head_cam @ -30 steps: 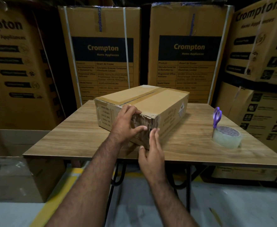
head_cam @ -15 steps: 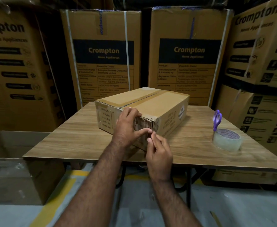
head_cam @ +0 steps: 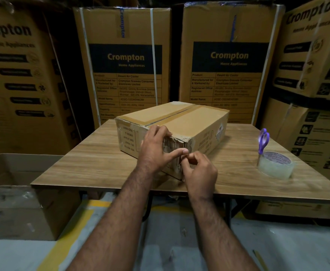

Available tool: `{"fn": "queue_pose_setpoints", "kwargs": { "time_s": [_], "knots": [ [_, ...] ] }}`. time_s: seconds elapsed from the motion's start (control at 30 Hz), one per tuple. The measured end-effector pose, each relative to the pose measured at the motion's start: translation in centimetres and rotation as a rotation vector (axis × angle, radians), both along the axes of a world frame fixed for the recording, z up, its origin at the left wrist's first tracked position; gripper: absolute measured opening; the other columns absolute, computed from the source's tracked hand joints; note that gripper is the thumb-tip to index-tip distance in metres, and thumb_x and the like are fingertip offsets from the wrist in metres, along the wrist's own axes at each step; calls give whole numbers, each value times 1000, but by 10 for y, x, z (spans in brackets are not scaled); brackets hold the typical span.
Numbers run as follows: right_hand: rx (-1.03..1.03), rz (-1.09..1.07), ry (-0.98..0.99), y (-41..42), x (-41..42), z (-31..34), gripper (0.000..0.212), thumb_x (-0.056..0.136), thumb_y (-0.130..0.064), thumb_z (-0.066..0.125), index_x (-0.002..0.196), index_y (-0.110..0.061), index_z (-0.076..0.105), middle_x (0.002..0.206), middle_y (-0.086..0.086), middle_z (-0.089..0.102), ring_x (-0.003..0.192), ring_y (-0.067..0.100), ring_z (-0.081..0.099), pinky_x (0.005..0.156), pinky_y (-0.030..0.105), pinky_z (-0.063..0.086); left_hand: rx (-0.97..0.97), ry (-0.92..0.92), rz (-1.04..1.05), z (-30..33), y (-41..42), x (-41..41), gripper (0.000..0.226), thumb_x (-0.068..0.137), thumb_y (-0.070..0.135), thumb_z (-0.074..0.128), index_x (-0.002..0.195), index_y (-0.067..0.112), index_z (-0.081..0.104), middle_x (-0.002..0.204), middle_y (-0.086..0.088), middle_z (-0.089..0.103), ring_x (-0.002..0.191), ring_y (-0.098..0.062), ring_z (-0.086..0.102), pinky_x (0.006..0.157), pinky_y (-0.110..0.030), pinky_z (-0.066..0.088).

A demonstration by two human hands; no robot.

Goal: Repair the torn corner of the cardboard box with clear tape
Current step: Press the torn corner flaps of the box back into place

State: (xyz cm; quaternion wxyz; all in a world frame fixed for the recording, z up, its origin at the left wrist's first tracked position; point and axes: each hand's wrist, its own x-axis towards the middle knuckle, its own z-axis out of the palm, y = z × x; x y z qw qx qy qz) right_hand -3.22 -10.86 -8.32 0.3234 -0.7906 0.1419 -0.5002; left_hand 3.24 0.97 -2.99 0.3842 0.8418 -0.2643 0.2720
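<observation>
cardboard box [head_cam: 179,122] corner still torn, untaped; left hand [head_cam: 156,147] fingers spread on it, right hand [head_cam: 197,171] fingers pinching flap; tape roll [head_cam: 275,165] untouched right of box.

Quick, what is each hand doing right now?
Left hand: open, spread on the torn corner of the box, holding nothing.
Right hand: fingers curled, pinching at the torn edge; a firm grip cannot be told.

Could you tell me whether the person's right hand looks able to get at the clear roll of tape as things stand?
Probably yes. The right hand is at the brown cardboard box's torn corner, and only bare wooden table lies between it and the clear roll of tape; the purple-handled scissors stand behind the roll.
</observation>
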Motion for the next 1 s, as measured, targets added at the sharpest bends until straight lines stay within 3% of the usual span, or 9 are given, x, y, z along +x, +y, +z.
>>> {"fn": "queue_pose_setpoints", "kwargs": {
  "time_s": [0.13, 0.3, 0.43, 0.47, 0.63, 0.77, 0.9, 1.0],
  "knots": [
    [52, 51, 13, -1, -2, 2, 12, 83, -17, 82, 80, -19, 70, 81, -5, 72, 74, 10, 65, 64, 16, 43, 18, -16, 70, 1, -5, -2, 67, 63, 72, 79, 105, 25, 57, 114, 6, 51, 107, -12, 51, 92, -46, 51],
    [126, 97, 10, -7, -3, 5, 8, 84, -23, 80, 81, -21, 73, 78, -8, 73, 73, 10, 69, 69, 26, 56, 47, -16, 116, 3, -8, -5, 65, 64, 71, 79, 105, 26, 55, 116, 7, 51, 109, -13, 51, 92, -42, 47],
    [178, 123, -103, -4, -9, 14, 10, 86, -26, 78, 87, -18, 72, 83, -5, 73, 71, 7, 68, 60, 2, 45, 52, 0, 128, 3, -7, -5, 61, 68, 68, 79, 106, 27, 55, 116, 7, 51, 111, -13, 51, 95, -45, 45],
    [162, 123, -138, -4, -9, 15, 14, 85, -27, 79, 92, -17, 71, 88, -3, 72, 74, 9, 68, 60, 1, 45, 56, 11, 131, 3, -7, -5, 59, 69, 65, 80, 107, 27, 55, 118, 7, 51, 113, -14, 50, 98, -47, 45],
    [-73, 163, -137, -2, -2, 30, 39, 82, -43, 76, 108, -15, 67, 107, -3, 62, 93, 5, 58, 75, 9, 47, 52, 39, 163, 5, -9, -5, 53, 70, 51, 86, 106, 31, 53, 119, 9, 51, 114, -13, 50, 101, -48, 44],
    [-129, 153, -158, -7, 6, 38, 23, 84, -31, 80, 99, -15, 70, 103, -1, 62, 89, 7, 59, 76, 25, 58, 61, 28, 162, 4, -8, -6, 50, 73, 45, 84, 109, 29, 54, 120, 8, 50, 115, -14, 50, 100, -47, 43],
    [-280, 95, -147, -12, 12, 38, 16, 86, -20, 79, 93, -13, 67, 101, 3, 63, 88, 10, 58, 74, 23, 56, 85, 31, 157, 7, -7, -9, 50, 73, 49, 83, 108, 29, 54, 119, 8, 50, 117, -14, 49, 103, -51, 43],
    [-249, 96, -139, -14, 16, 39, 14, 87, -20, 77, 93, -13, 65, 101, 2, 62, 88, 12, 61, 75, 31, 61, 121, 35, 167, 9, -8, -9, 51, 72, 54, 82, 107, 32, 52, 119, 9, 51, 118, -14, 49, 104, -54, 43]
  ]
}}
